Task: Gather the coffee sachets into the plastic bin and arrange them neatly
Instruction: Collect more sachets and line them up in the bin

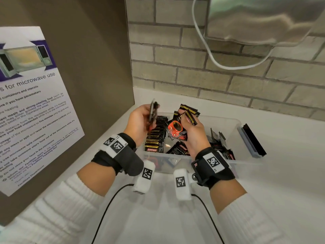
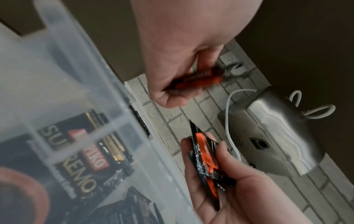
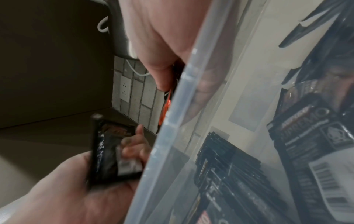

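A clear plastic bin (image 1: 237, 124) stands on the white counter. A neat row of black Kopiko coffee sachets (image 1: 156, 136) fills its left side, and loose sachets (image 1: 220, 143) lie at its right. My left hand (image 1: 140, 120) is raised over the bin's left end and grips one dark sachet (image 1: 152, 112) edge-on. My right hand (image 1: 192, 132) hovers above the bin's middle, holding a bunch of sachets: an orange-and-black one (image 1: 175, 129) and black-gold ones (image 1: 190, 112). In the right wrist view the left hand's sachet (image 3: 113, 153) appears blurred beside the bin wall (image 3: 172, 133).
A brown panel with a microwave notice (image 1: 35, 106) stands close on the left. A brick wall (image 1: 211, 71) rises behind the bin, with a steel appliance (image 1: 260, 20) and a white cable (image 1: 211, 53) above. A blue-grey clip with a black piece (image 1: 251, 140) sits at the bin's right end.
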`<action>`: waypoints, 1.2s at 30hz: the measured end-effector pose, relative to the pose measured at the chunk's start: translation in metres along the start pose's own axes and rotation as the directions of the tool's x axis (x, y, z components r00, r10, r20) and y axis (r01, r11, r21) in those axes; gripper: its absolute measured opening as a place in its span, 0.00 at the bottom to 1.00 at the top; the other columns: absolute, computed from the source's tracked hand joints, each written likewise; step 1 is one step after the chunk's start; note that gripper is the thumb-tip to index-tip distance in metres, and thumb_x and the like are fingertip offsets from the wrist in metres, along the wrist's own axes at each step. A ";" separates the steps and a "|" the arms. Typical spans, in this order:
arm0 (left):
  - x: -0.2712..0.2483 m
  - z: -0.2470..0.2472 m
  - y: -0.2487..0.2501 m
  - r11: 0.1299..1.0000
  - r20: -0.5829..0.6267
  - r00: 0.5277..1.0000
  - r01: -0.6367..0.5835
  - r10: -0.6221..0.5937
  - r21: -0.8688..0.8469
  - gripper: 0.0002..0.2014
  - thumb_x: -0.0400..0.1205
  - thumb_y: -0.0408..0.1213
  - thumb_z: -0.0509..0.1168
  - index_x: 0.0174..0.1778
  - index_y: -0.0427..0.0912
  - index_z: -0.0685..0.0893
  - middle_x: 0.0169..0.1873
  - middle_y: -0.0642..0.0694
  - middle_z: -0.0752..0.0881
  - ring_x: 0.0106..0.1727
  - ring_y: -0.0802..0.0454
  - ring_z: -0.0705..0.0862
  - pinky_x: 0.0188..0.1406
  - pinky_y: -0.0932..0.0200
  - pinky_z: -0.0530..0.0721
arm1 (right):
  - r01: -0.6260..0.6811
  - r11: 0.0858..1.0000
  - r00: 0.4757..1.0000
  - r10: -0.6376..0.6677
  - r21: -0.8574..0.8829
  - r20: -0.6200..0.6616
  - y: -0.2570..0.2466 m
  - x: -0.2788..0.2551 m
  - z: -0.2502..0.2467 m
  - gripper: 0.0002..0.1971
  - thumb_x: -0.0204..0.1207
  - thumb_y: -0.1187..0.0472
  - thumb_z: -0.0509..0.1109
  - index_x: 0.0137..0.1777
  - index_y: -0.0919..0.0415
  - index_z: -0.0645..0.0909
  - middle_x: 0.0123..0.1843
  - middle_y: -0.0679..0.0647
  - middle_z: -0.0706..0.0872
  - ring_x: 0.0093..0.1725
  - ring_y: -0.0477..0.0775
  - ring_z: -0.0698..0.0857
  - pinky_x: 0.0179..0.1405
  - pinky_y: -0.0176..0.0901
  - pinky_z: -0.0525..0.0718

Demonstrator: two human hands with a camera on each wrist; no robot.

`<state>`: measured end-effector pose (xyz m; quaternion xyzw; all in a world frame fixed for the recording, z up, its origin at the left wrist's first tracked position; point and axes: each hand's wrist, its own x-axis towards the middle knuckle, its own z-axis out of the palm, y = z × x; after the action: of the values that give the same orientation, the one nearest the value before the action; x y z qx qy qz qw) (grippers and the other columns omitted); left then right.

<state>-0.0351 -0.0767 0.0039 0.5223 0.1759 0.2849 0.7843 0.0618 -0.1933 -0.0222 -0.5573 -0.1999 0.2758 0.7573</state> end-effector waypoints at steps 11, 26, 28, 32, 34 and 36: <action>-0.002 0.016 -0.013 0.653 0.029 0.993 -0.100 0.118 0.751 0.21 0.73 0.38 0.74 0.60 0.42 0.76 0.46 0.52 0.83 0.46 0.57 0.82 0.44 0.69 0.79 | -0.050 0.997 0.999 0.049 0.056 0.020 0.000 0.003 0.000 0.21 0.81 0.46 0.62 0.68 0.57 0.76 0.60 0.57 0.87 0.59 0.57 0.87 0.63 0.59 0.82; -0.002 0.024 -0.022 0.938 -0.129 0.989 0.114 -0.075 0.328 0.11 0.81 0.34 0.67 0.58 0.42 0.78 0.42 0.50 0.84 0.38 0.57 0.82 0.32 0.63 0.76 | 0.101 0.988 0.995 -0.102 0.118 0.003 0.003 0.001 0.005 0.53 0.72 0.86 0.58 0.78 0.29 0.45 0.78 0.53 0.64 0.73 0.59 0.74 0.57 0.58 0.84; -0.003 0.027 -0.025 0.937 -0.125 0.988 0.124 -0.087 0.326 0.15 0.81 0.34 0.66 0.63 0.39 0.76 0.48 0.45 0.85 0.41 0.55 0.83 0.32 0.65 0.79 | 0.038 0.980 0.998 -0.027 0.195 -0.056 0.000 0.007 0.011 0.53 0.72 0.87 0.54 0.80 0.36 0.37 0.82 0.61 0.59 0.75 0.64 0.71 0.65 0.63 0.77; -0.002 0.030 -0.027 0.928 -0.126 0.988 0.125 -0.086 0.350 0.19 0.80 0.33 0.67 0.66 0.36 0.73 0.52 0.43 0.85 0.50 0.50 0.85 0.50 0.57 0.83 | -0.080 0.940 0.996 0.088 0.332 -0.009 -0.005 0.008 0.009 0.40 0.63 0.76 0.62 0.78 0.55 0.60 0.66 0.68 0.76 0.65 0.68 0.77 0.65 0.66 0.73; -0.002 0.030 -0.028 0.916 -0.118 0.991 0.110 -0.069 0.385 0.20 0.79 0.33 0.69 0.65 0.36 0.72 0.51 0.43 0.84 0.49 0.50 0.84 0.47 0.60 0.82 | -0.092 0.947 0.995 0.074 0.307 0.071 -0.004 0.002 0.004 0.29 0.64 0.73 0.62 0.68 0.63 0.70 0.55 0.65 0.82 0.55 0.64 0.82 0.61 0.64 0.78; -0.004 0.029 -0.027 0.892 -0.066 0.994 0.111 -0.091 0.438 0.20 0.78 0.34 0.70 0.63 0.39 0.71 0.51 0.45 0.83 0.50 0.50 0.83 0.45 0.61 0.80 | -0.076 0.968 0.997 0.066 0.240 0.049 -0.001 0.000 0.001 0.14 0.78 0.72 0.61 0.61 0.61 0.75 0.51 0.61 0.85 0.52 0.59 0.85 0.54 0.56 0.84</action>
<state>-0.0139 -0.1082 -0.0099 0.6699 0.2796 0.2078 0.6556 0.0614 -0.1929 -0.0214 -0.4618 -0.1602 0.3364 0.8049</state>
